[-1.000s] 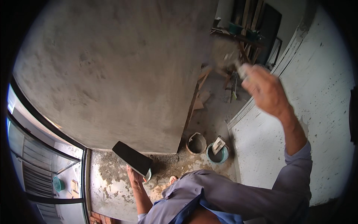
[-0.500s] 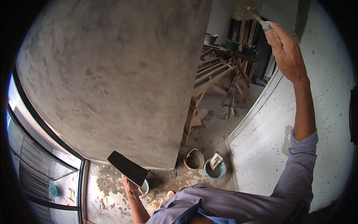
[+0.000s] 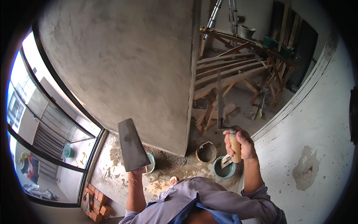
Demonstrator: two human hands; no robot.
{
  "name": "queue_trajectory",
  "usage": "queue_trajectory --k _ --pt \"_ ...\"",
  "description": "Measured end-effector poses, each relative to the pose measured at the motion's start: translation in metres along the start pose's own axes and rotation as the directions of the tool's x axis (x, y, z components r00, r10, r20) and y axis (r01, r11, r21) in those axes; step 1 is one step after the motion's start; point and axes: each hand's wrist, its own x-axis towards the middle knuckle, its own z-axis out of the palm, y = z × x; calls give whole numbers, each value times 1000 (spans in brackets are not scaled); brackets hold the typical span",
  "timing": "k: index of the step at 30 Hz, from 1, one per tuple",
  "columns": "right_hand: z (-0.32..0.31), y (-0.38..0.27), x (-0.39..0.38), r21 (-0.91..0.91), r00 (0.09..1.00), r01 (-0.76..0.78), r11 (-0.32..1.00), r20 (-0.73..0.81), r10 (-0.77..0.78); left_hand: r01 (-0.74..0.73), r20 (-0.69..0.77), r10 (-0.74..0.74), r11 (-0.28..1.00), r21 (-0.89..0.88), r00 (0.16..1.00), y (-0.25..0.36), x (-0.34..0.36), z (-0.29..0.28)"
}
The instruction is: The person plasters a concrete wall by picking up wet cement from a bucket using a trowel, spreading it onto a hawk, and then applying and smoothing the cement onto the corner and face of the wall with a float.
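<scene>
My left hand (image 3: 136,173) is closed on a plastering float (image 3: 133,145), seen as a dark, flat, rectangular plate tilted upright before the wall. Its handle and most of my fingers are hidden behind the plate. My right hand (image 3: 244,143) grips the pale wooden handle of a trowel (image 3: 234,146), fingers wrapped round it. The trowel's thin metal blade points up, nearly edge-on and slightly blurred, apart from the wall's corner. Left of it stands the grey plastered wall (image 3: 123,71), smooth and mottled.
Below the corner are a mortar bucket (image 3: 206,152) and a teal bucket (image 3: 220,174) with a float inside; another pail (image 3: 150,164) sits behind my left hand. Timber trestles (image 3: 227,76) stand beyond. A white wall (image 3: 291,142) is right, glazed frames left, bricks (image 3: 96,203) lower left.
My right hand has come down from the upper right with the trowel, now in front of my body. The float in my left hand has turned more upright. My view has shifted.
</scene>
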Motion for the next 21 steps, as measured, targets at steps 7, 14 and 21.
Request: queue_trajectory --k 7,14,21 --pt "-57 19 11 -107 999 -37 994 -30 34 135 -467 -355 888 -441 810 -57 -61 90" --pt "5 -17 89 177 960 -11 984 276 -39 102 -384 -220 947 -305 897 -44 -114 96" --pt "55 11 124 62 980 64 996 185 -74 123 -569 -110 992 -16 815 -44 -188 11"
